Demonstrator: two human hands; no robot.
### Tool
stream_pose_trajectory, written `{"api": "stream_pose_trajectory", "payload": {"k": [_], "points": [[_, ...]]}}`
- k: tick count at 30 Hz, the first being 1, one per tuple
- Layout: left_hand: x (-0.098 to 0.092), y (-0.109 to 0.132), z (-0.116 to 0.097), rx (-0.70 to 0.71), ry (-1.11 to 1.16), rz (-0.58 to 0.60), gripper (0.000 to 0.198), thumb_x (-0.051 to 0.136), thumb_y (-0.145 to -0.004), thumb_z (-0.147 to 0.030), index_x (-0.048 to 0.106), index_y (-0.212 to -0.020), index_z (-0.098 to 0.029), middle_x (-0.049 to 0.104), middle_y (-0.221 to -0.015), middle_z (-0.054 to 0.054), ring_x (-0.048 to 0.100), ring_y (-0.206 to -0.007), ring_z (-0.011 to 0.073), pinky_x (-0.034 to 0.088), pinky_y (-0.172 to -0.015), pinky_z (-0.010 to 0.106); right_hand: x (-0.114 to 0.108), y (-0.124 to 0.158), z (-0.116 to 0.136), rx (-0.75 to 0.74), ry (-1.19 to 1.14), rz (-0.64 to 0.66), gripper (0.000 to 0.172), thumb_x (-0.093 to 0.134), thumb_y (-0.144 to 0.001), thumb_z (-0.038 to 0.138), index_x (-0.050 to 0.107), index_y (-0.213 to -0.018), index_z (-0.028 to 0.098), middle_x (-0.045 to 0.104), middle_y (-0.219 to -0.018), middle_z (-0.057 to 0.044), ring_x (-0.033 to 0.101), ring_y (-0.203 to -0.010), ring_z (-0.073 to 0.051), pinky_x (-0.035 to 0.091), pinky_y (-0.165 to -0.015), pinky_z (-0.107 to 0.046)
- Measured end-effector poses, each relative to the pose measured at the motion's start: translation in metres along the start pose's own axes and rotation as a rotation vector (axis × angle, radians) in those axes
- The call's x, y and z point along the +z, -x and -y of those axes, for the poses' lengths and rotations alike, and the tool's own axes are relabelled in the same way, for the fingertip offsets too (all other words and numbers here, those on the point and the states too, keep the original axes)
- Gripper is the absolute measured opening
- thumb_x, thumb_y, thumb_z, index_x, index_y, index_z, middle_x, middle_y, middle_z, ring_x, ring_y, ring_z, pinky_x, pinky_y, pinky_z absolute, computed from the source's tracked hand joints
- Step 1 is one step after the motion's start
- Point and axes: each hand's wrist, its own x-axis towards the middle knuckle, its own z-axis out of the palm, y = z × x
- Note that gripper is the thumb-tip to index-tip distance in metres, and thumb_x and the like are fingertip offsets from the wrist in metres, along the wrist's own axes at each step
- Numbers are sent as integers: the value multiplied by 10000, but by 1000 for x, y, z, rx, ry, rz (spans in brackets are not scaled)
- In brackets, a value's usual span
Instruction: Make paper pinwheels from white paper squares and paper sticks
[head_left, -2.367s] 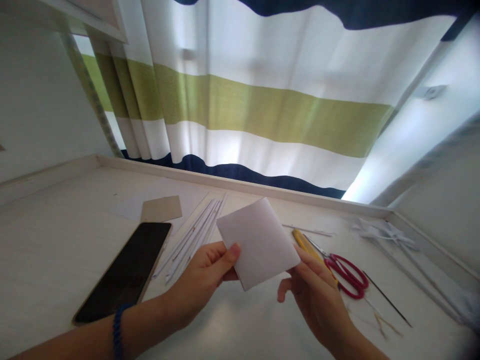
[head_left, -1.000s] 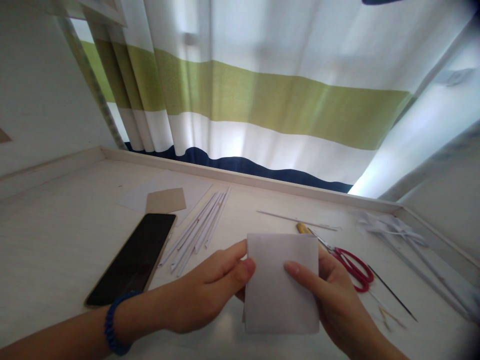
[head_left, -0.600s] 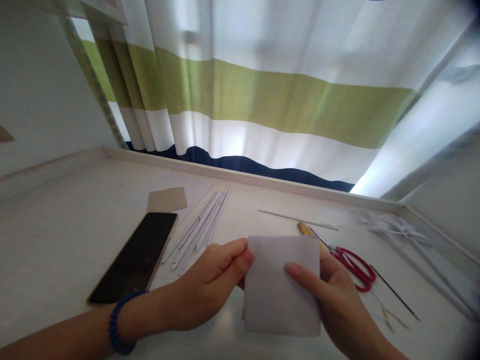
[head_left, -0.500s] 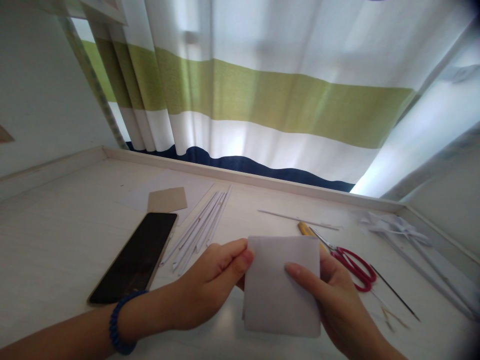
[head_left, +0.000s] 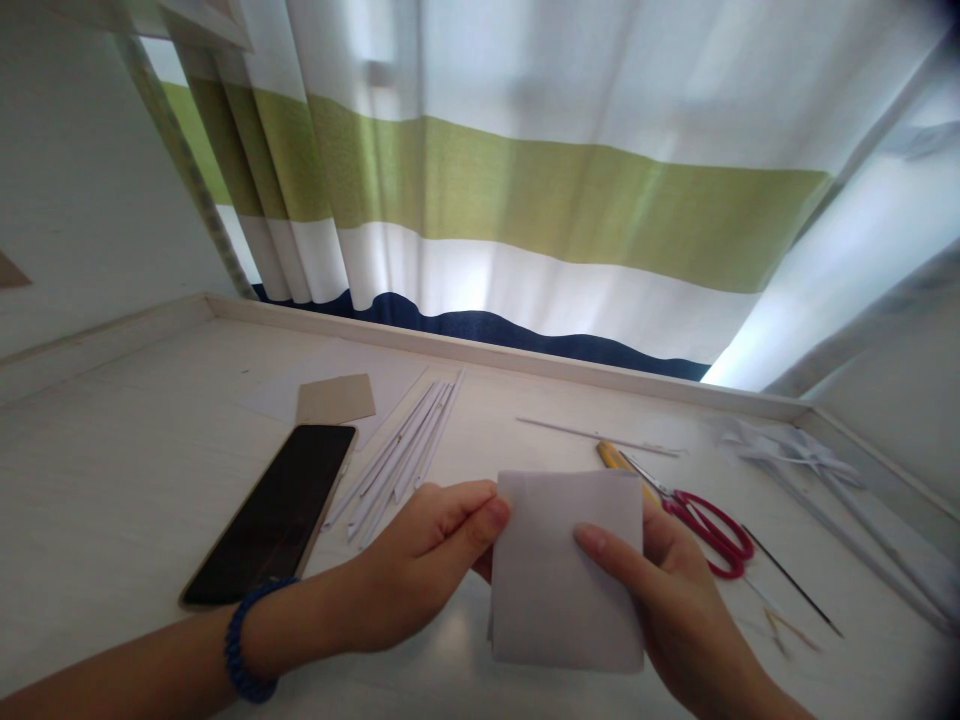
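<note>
A squarish piece of folded white paper (head_left: 555, 590) is held up in front of me, above the table. My left hand (head_left: 427, 565) pinches its upper left edge between thumb and fingers. On the other side, my right hand (head_left: 667, 590) grips the right edge, its thumb lying flat across the front and its fingers behind, mostly hidden. Another layer peeks out at the paper's lower left edge. Just beyond my right hand lie red-handled scissors (head_left: 709, 530) and a yellow-handled tool (head_left: 616, 457), partly covered by the hand and paper.
A phone (head_left: 274, 520) lies left, beside several thin rolled paper sticks (head_left: 409, 455). Behind them, a brown card (head_left: 335, 398) rests on a white sheet (head_left: 397, 385). To the right are a thin dark rod (head_left: 795, 582) and crossed white paper strips (head_left: 832, 490). A raised rim (head_left: 510, 358) borders the table.
Almost nothing differs. The paper and both hands sit very slightly further right in the view, with the grip unchanged.
</note>
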Motion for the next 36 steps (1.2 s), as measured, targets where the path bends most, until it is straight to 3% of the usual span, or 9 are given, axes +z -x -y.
{"api": "stream_pose_trajectory", "payload": {"k": [13,22,36], "points": [[2,1,-2,0,-75,-14,369,337,-891,-342,558,-691,-125,585,-631,16,569,-606,110,451,-574,182,8,5,-1,1,-38,-115,306,742,-583,338,619,-817,183,667,-625,-5,617,-588,-171,475,-520,-241],[1,2,0,-2,-93,17,353,337,-896,-327,545,-697,-124,580,-632,6,560,-611,102,441,-581,183,4,3,-6,10,13,-92,337,732,-597,374,600,-847,189,695,-708,-23,632,-632,-185,480,-533,-245],[-1,1,2,18,-306,-41,379,310,-898,-339,484,-619,-150,549,-568,-11,534,-549,89,402,-534,178,2,2,-10,25,19,-54,351,730,-608,374,599,-872,184,688,-729,-23,625,-654,-177,489,-551,-247]]}}
